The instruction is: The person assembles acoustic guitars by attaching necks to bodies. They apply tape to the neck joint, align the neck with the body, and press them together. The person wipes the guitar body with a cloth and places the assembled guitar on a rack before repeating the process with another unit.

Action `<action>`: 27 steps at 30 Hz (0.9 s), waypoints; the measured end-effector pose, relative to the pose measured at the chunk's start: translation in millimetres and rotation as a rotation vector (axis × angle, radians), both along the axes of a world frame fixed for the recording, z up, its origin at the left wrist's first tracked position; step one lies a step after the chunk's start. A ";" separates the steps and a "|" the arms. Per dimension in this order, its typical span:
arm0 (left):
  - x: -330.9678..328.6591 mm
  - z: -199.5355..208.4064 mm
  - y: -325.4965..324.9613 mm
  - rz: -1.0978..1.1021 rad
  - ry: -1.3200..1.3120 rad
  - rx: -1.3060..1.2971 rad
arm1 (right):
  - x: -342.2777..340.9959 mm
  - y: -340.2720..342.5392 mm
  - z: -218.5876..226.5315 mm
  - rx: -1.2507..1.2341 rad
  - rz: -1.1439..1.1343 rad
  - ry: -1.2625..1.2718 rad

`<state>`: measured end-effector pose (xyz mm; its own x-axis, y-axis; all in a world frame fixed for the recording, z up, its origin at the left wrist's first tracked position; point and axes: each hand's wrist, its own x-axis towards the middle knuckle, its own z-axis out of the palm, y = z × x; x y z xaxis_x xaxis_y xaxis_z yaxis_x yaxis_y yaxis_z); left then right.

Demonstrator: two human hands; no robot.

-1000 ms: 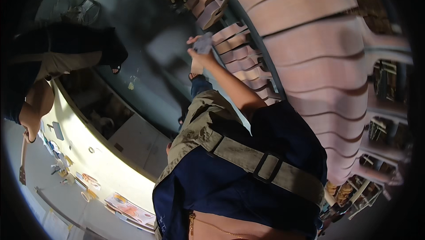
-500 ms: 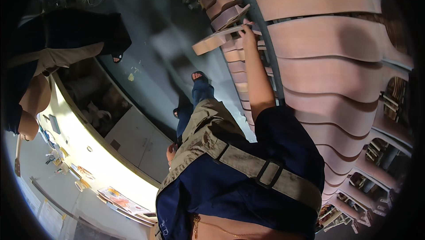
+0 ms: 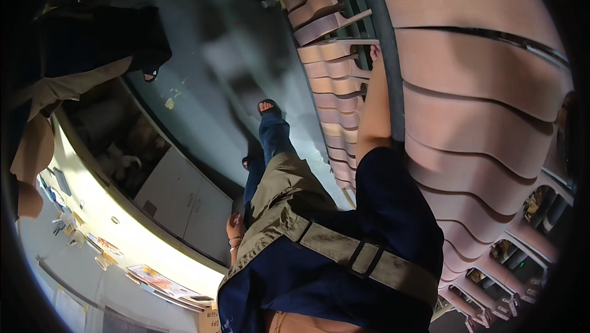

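Touching one guitar neck (image 3: 361, 42): one right hand (image 3: 374, 53).

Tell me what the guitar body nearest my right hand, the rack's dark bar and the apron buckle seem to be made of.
Guitar body: probably bare, unvarnished wood; its pale tan side looks matte.
Dark bar: perhaps metal under dull paint or a wrap; it shows little shine, so I can't be sure.
Buckle: likely black plastic, judging by its uniform dark, plain frame.

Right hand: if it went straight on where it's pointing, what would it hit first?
The right hand would likely meet the pale guitar neck just ahead; depth is unclear, and they may be touching.
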<state>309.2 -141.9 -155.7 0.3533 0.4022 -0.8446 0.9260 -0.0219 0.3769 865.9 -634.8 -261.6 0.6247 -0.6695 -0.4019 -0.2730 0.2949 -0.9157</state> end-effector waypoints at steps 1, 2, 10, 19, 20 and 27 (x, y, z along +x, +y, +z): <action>3.3 2.4 0.4 0.060 -0.040 -0.035 | 5.9 -8.6 -4.1 0.000 -0.011 -0.002; 0.6 2.0 1.9 0.054 -0.060 -0.045 | 8.3 -13.4 -10.0 0.003 -0.020 0.004; 18.0 17.2 -11.1 0.134 0.002 -0.066 | 50.5 -7.9 -57.9 0.224 -0.138 -0.008; -21.2 -6.2 10.7 -0.056 0.074 0.032 | 103.3 -14.4 -74.8 -0.278 0.077 0.024; 0.9 10.4 -12.6 -0.043 0.083 0.041 | 108.1 31.0 -56.0 -0.398 0.227 -0.038; -110.3 -167.0 43.5 0.560 -0.011 -0.490 | -27.1 196.0 51.6 -0.945 0.618 -0.095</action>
<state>198.9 -98.3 -322.7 0.2152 0.1031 -0.9711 0.7451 0.6254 0.2315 838.8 -438.8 -210.1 0.9548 -0.2455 0.1676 -0.0495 -0.6872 -0.7247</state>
